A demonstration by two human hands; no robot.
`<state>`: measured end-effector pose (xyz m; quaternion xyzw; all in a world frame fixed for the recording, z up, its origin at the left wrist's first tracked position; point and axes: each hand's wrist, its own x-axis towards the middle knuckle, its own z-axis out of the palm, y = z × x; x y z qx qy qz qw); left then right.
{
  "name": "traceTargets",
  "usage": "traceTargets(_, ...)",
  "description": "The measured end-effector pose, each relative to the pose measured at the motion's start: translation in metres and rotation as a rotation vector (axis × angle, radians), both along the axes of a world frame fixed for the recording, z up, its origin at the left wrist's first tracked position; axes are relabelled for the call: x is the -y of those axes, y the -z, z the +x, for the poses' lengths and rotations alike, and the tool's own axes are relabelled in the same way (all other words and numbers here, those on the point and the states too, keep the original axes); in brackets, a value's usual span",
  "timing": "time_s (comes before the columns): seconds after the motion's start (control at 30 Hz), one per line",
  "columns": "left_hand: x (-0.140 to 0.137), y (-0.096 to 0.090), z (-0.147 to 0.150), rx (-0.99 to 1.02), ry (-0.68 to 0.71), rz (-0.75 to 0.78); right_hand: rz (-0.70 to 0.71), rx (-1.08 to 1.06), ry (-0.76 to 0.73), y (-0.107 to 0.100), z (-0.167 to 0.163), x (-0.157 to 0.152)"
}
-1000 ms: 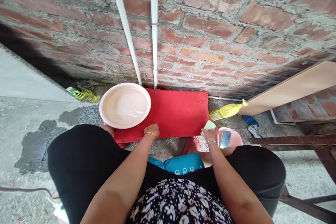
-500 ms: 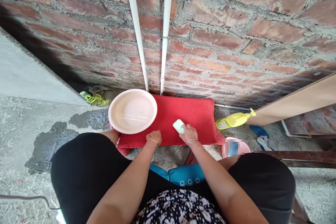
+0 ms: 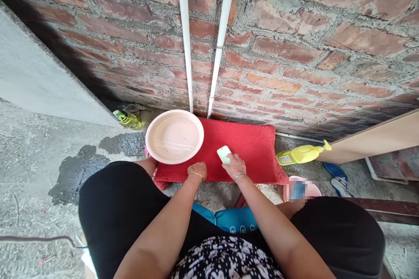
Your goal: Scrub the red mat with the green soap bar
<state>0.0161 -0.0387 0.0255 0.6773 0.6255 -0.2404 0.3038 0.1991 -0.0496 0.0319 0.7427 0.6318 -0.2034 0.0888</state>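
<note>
Head camera view: Your right hand (image 3: 236, 166), a silver-coloured bangle at its wrist, grasped a pale green block (image 3: 224, 154) near the middle of a red cloth (image 3: 252, 148), the block's free end angled toward the far edge. Your left hand (image 3: 197, 170), with a gold-coloured band at the wrist, was clenched at the near edge, between the block and a pale pink basin (image 3: 148, 139); whether its fingers pinched a fold of the fabric could not be told from this angle. The basin, with water in it, sat over the cloth's left end, leaving the near left corner in sight. Just beyond the right edge was a yellow pump bottle (image 3: 303, 154), its nozzle on the side away from the cloth. Close to the near right corner was a pink tub (image 3: 314, 188), its contents blurred, with a blue-and-white item (image 3: 337, 178) farther out. Past the far edge rose a brick wall (image 3: 288, 52), fronted by two white pipes (image 3: 186, 30), while a dark wet patch (image 3: 73, 174) stained the floor to the left
</note>
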Motion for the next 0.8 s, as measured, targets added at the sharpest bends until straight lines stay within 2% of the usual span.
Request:
traceTargets(0.07, 0.000, -0.001, -0.001, -0.004, 0.010, 0.002, -0.003, 0.036, -0.041, 0.001, 0.002, -0.005)
traceTargets(0.1, 0.000, -0.002, -0.001, -0.006, 0.017, 0.000, -0.005, 0.056, -0.013, 0.001, 0.012, -0.003)
traceTargets(0.13, -0.001, -0.002, 0.000, -0.007, 0.026, -0.007, -0.013, 0.072, 0.054, 0.001, 0.025, 0.000)
traceTargets(0.27, 0.002, -0.005, 0.008, 0.021, 0.092, -0.077, -0.094, 0.103, 0.496, -0.004, 0.085, 0.020)
traceTargets(0.33, 0.008, -0.008, 0.014, 0.061, 0.144, -0.122, -0.089, 0.089, 0.557, -0.006, 0.095, 0.025)
traceTargets(0.4, 0.018, -0.009, 0.020, 0.110, 0.252, -0.197, -0.050, 0.032, 0.447, -0.006, 0.081, 0.020)
traceTargets(0.5, 0.036, -0.008, 0.029, 0.145, 0.416, -0.325, -0.018, -0.086, 0.086, -0.005, 0.024, 0.002)
traceTargets(0.57, 0.047, -0.003, 0.034, 0.128, 0.447, -0.382, -0.026, -0.122, -0.171, -0.005, -0.024, -0.011)
traceTargets(0.63, 0.053, 0.003, 0.038, 0.100, 0.446, -0.422, -0.048, -0.119, -0.358, -0.006, -0.064, -0.022)
traceTargets(0.73, 0.055, 0.007, 0.041, 0.093, 0.444, -0.440, -0.070, -0.075, -0.448, -0.007, -0.087, -0.029)
traceTargets(0.8, 0.052, 0.005, 0.040, 0.104, 0.460, -0.434, -0.071, -0.024, -0.366, -0.007, -0.076, -0.028)
